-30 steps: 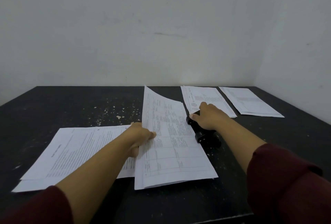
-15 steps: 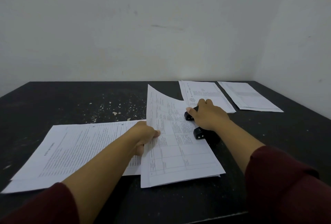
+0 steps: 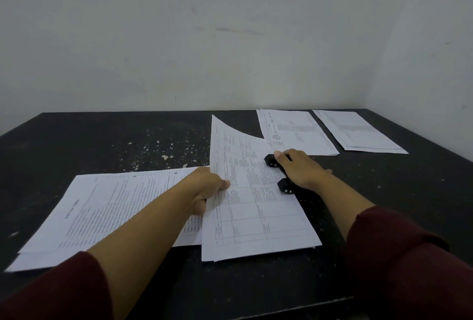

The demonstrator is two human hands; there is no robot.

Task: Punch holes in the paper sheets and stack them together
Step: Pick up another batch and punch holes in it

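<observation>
- One head-worn view, looking forward and slightly down across a dark table toward the wall at 12 o'clock.
- It sits close: both forearms enter from 6 o'clock, filling the lower frame.

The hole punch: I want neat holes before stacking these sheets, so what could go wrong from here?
1. The sheet bundle has its far left corner curling up off the table, so it may sit skewed in the hole punch and the holes land crooked.
2. The left hand only pinches the bundle's left edge; the right hand pressing could shift the sheets.
3. The bundle overlaps the left stack, which could get dragged.
</observation>
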